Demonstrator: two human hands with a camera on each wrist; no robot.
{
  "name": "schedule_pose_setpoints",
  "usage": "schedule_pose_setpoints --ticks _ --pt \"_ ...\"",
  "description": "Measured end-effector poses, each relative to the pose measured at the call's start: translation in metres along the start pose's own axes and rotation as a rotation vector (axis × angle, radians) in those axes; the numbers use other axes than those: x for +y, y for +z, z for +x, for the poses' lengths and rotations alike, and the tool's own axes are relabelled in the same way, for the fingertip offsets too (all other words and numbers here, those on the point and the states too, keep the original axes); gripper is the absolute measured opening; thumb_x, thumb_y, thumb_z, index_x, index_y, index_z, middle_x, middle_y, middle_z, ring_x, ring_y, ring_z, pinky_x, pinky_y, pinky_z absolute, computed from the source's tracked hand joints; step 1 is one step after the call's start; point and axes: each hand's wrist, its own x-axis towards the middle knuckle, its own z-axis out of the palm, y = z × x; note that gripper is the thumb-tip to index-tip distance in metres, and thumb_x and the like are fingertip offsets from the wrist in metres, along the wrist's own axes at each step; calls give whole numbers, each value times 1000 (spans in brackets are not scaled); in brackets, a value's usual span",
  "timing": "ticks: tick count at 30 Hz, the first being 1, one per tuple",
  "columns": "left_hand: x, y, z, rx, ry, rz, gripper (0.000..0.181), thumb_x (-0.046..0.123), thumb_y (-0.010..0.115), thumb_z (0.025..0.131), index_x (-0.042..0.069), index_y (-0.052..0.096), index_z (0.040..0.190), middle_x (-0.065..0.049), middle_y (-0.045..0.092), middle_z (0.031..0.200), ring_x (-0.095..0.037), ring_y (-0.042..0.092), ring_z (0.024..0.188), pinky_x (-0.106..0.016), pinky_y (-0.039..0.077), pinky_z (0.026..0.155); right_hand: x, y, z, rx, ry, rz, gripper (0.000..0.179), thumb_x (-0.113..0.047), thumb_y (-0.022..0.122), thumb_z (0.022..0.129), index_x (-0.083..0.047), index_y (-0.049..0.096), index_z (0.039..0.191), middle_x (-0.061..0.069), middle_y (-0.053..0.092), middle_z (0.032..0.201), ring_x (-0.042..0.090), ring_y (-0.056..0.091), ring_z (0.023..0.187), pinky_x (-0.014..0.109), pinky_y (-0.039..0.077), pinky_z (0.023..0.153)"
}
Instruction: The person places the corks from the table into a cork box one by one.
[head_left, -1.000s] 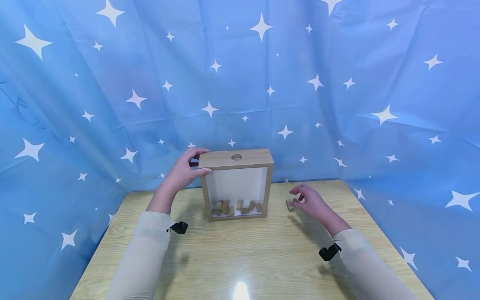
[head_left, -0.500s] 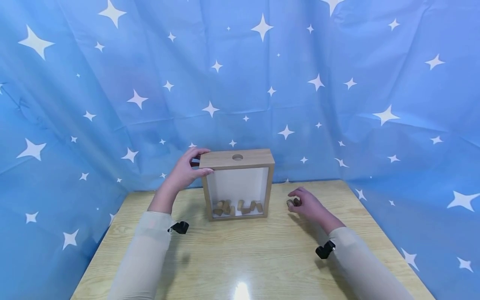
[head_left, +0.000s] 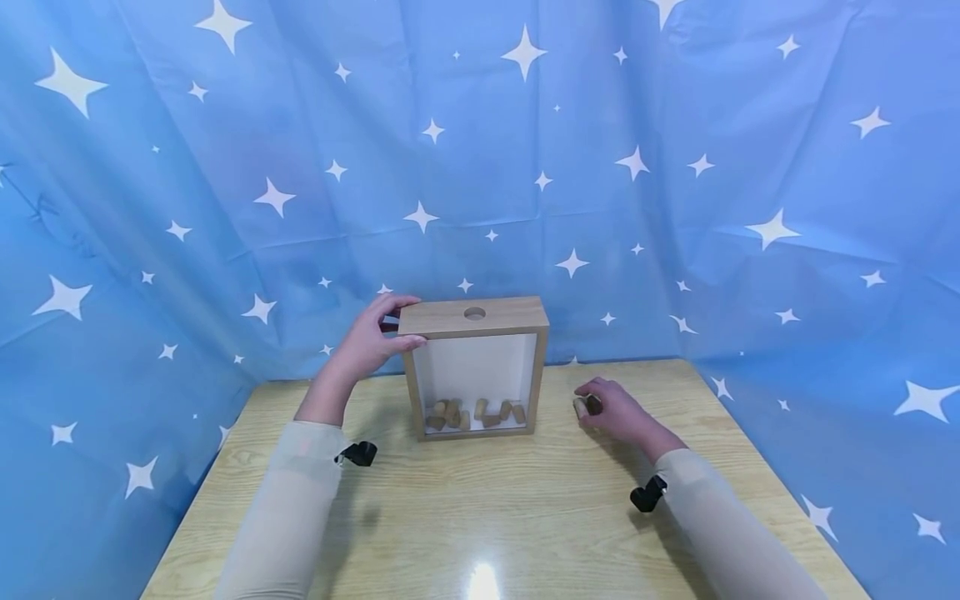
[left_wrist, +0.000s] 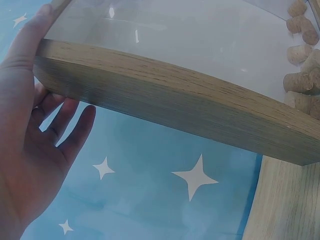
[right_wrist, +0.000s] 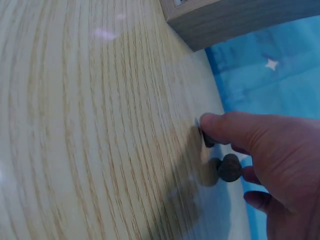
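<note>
A shallow wooden cork display box (head_left: pixel 472 316) stands upright on the table, with a round hole in its top and a see-through front. Several corks (head_left: pixel 491 420) lie along its bottom; more of their grain shows in the left wrist view, where one cork (left_wrist: pixel 299 82) is near the edge. My left hand (head_left: pixel 367 340) grips the box's upper left corner, thumb in front and fingers behind. To the right of the box, my right hand (head_left: pixel 615 410) pinches a cork (head_left: pixel 580 407) low at the table. A second dark, round-ended cork (right_wrist: pixel 230 168) is beside its fingers.
The light wooden table (head_left: pixel 480 508) ends at a blue star-patterned cloth (head_left: pixel 480 150) close behind the box. Cloth also hangs along both sides. Black wrist cameras (head_left: pixel 648 494) sit on both sleeves.
My right hand has shifted slightly left and down, and its thumb and fingers have closed in on the cork. The left hand and the box have stayed put.
</note>
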Motion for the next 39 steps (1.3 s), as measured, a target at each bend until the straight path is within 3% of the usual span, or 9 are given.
schedule_pose_setpoints --ticks 6,17,23,27,32,39 --pt "-1 0 0 3 0 8 72 37 91 95 22 59 158 -7 53 153 -37 58 135 -61 52 112 4 3 2 11 30 -27 47 -10 91 91 5 74 133 16 72 124 33 58 110 54 52 97" --pt "2 -1 2 7 9 28 74 39 92 95 22 59 159 -7 53 153 -39 59 135 -59 53 110 -1 -2 0 86 117 149 49 -11 83 99 4 67 142 17 67 130 35 64 112 48 56 93" --pt "2 0 3 14 21 32 75 40 91 95 19 59 159 -7 54 152 -38 59 135 -62 51 111 -13 -9 0 189 61 190 47 -8 84 98 4 67 140 18 67 128 32 66 105 37 56 82" --pt "0 1 2 6 10 40 75 41 91 95 20 59 159 -7 55 152 -38 58 136 -61 52 112 -19 -10 1 194 28 214 50 -3 80 97 5 64 144 20 64 132 29 67 103 32 57 82" --pt "-3 2 1 6 19 24 73 40 91 95 20 60 158 -7 55 150 -38 59 134 -60 53 111 -28 -10 2 211 62 241 56 2 72 97 2 62 152 17 63 134 24 65 100 28 57 80" --pt "-2 1 1 8 19 32 74 39 91 95 19 59 159 -8 55 149 -38 59 133 -60 53 110 -39 -14 3 264 107 317 44 5 61 103 -1 70 145 16 69 123 38 72 115 29 59 66"
